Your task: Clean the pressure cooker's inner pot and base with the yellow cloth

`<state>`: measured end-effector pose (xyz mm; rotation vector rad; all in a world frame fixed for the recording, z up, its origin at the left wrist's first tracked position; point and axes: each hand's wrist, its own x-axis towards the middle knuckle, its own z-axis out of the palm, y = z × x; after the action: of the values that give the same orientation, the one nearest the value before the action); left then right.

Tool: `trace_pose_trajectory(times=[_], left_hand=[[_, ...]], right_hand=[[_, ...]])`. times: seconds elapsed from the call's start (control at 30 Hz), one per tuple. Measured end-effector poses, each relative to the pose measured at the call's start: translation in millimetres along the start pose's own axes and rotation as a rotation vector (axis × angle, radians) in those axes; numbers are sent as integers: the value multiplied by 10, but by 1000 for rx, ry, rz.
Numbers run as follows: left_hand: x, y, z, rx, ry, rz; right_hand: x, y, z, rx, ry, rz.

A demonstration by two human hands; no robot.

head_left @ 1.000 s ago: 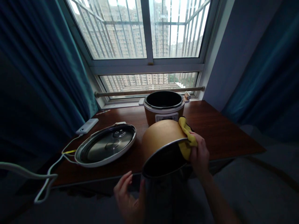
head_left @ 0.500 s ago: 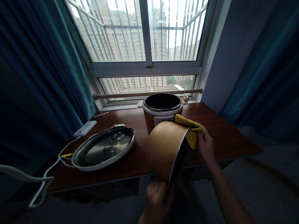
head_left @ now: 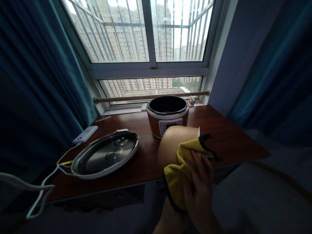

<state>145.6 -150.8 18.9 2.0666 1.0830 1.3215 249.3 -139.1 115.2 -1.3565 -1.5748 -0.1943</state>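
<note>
The wooden counter [head_left: 226, 143] runs under the window, and near the middle of its back edge stands the cooker base [head_left: 167, 114], open-topped and empty. Toward the front left corner lies the lid [head_left: 105, 155], upside down, with a white power bank [head_left: 85, 134] beyond it near the left edge and a cable trailing off the front.

Past the front edge, held in the air, is the inner pot [head_left: 173, 143], tipped on its side so its long axis runs roughly left to right, rim to the right and rounded orange wall toward the camera. Over its near side lies the yellow cloth [head_left: 175, 175]. The right hand [head_left: 198, 190] presses the cloth against the pot, fingers spread flat and pointing up and away. The left hand is hidden beneath pot and cloth; only a forearm shows at the bottom edge, so its grip cannot be judged.
</note>
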Motion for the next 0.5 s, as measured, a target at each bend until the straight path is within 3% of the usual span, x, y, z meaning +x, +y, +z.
trace_pose_trajectory(times=[0.1, 0.2, 0.3, 0.43, 0.5], left_hand=[[-153, 71, -119, -314, 175, -238], [-117, 182, -207, -722, 324, -532], [139, 258, -264, -773, 414, -752], [459, 286, -306, -677, 476, -742], [523, 281, -314, -585, 497, -705]], right_hand=[[19, 15, 53, -54, -17, -2], [-15, -8, 36, -31, -71, 2], [-77, -16, 13, 95, -102, 30], [-310, 76, 81, 295, 49, 225], [-507, 184, 170, 296, 60, 289]])
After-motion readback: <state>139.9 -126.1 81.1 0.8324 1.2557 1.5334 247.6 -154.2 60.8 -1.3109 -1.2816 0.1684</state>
